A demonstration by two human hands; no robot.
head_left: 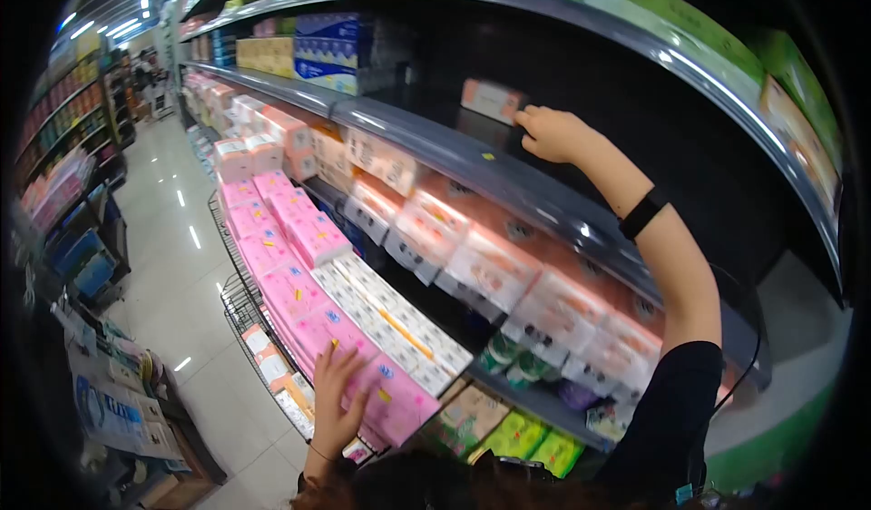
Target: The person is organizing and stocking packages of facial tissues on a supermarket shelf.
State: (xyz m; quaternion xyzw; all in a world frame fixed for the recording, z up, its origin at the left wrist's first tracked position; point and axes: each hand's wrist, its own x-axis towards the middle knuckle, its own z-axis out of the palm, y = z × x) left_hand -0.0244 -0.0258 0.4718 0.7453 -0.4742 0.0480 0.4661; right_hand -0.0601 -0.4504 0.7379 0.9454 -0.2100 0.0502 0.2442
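Note:
On the dark upper shelf, my right hand (550, 134) reaches to the right end of a small pink and white pack (491, 100), its fingers bent at the pack's edge. A black band circles that wrist. Lower down, my left hand (338, 397) rests with spread fingers on the pink packs (295, 294) in a wire rack. White patterned packs (390, 319) lie beside the pink ones, toward the shelf.
Wrapped pink and white packs (490, 265) line the shelf below the metal shelf edge (508, 170). Blue boxes (327, 52) stand farther left. A wire basket (238, 306) borders the tiled aisle (168, 238). Green boxes (676, 24) sit overhead.

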